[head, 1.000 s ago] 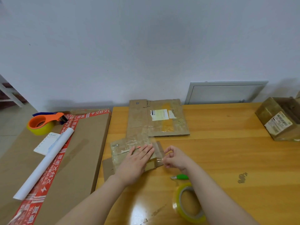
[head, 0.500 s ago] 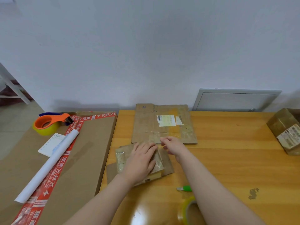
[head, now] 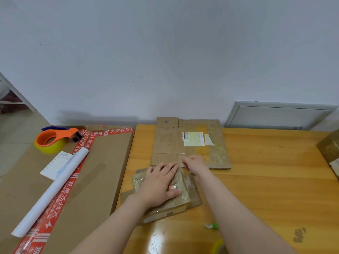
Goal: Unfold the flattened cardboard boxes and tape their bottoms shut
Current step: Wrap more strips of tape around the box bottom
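The small box [head: 180, 196] lies near the left edge of the wooden worktop [head: 266, 180], directly in front of the person, with its glossy, tape-covered face up. It rests on a flat piece of brown cardboard [head: 195, 197] that shows along its right side. The left hand [head: 159, 182] lies flat on top of the box, fingers straight and pointing away and the thumb spread toward the right, pressing it down. The right hand [head: 194, 165] is just beyond, at the box's far right corner; its fingers are curled and drawn together, pinching the end of a strip of clear tape [head: 186, 176] that runs along the box's right side.

Just behind both hands a larger flattened box [head: 168, 143] lies flat, with a white label on it. Its near edge is beside the right hand.

To the left, a big cardboard sheet [head: 106, 171] edged in red printed tape carries an orange tape dispenser [head: 55, 139], a white notepad [head: 53, 166] and a white paper roll [head: 49, 195]. Near the right forearm lie a small green item [head: 213, 225] and, at the bottom edge of the view, part of a yellow tape roll [head: 218, 244]. Another brown box [head: 330, 149] sits at the far right edge.
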